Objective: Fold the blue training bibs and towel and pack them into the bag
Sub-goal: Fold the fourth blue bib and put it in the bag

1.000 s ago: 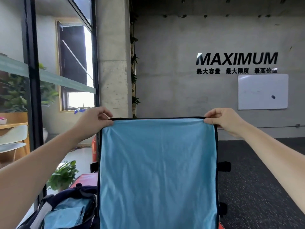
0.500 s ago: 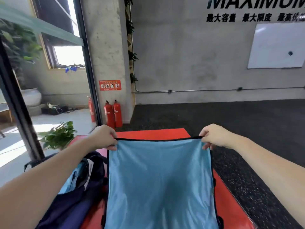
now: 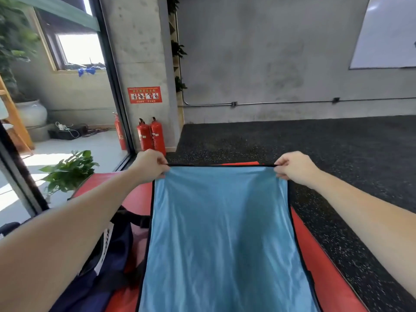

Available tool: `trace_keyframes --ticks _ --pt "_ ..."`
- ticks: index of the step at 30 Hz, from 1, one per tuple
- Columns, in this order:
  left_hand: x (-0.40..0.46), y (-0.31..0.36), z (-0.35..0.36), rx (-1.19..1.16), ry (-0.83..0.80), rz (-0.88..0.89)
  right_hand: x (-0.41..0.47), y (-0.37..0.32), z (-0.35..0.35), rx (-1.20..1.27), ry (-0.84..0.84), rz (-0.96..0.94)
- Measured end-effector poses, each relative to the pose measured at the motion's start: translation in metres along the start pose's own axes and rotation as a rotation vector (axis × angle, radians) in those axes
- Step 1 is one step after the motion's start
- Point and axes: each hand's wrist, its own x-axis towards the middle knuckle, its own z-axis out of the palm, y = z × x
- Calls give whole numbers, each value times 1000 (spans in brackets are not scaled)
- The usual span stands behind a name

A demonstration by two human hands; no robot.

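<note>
While held taut, blue bib (image 3: 222,239), black-edged, smooth

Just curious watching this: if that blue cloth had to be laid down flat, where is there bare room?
Bare red mat shows right of the blue bib, bordered by the speckled black floor, and a thin strip past its top edge between the left hand and right hand. The left side is crowded: the dark bag lies against the bib there.

A gym-like training room: dark speckled rubber flooring (image 3: 315,143), a red padded vinyl mat (image 3: 326,273), bare concrete wall (image 3: 270,52), white wall-mounted whiteboard (image 3: 387,37), two red cylindrical fire extinguishers (image 3: 151,136).
</note>
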Motion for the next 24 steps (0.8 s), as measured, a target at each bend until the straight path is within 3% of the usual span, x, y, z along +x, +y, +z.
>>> trace_keyframes --ticks 3,6,12,17,24 --pt "32 24 -32 86 84 68 17 -36 -27 -77 140 -80" --pt "51 58 -77 50 296 152 29 -75 -63 -124 300 -208" --pt "27 112 -144 -93 635 365 16 -133 -118 44 518 -411" --pt "-22 100 -150 -140 672 408 -27 -134 -116 105 489 -480" --pt "-115 33 -80 -168 512 258 -103 -57 -56 5 286 -402"
